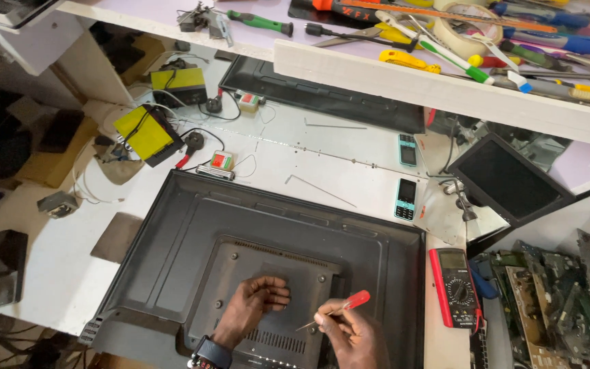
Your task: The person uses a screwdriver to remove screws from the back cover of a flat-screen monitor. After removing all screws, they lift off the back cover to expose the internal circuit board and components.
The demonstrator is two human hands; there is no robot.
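Television set (192, 253), dark grey, lay screen-down on the white workbench (56, 273), its back cover facing up so the raised centre panel and its screws were reachable. It occupied the near middle of the bench.

Left hand (257, 301), with a dark watch at the wrist, rested on the raised centre panel, fingers curled and pressing down, gripping nothing; it looked placed to steady the cover. Right hand (346, 331) was closed around a red-handled screwdriver (339, 309), held like a pen with the thin shaft angled down and left toward the panel near a screw point.

Just right of the set, a red-edged multimeter (453, 285) lay flat, dial up, within easy reach. Further right, a heap of green circuit boards (554, 294).

Beyond the set: two small mobile phones (405, 198) lying face up, a dark flat screen (510, 179) propped at the right, two yellow-topped boxes (146, 131) with wires at the left, and another dark panel (322, 96) lying under the shelf.

Farthest, a white shelf (445, 89) carried assorted screwdrivers, pliers and a tape roll (469, 27), kept overhead of the work area.
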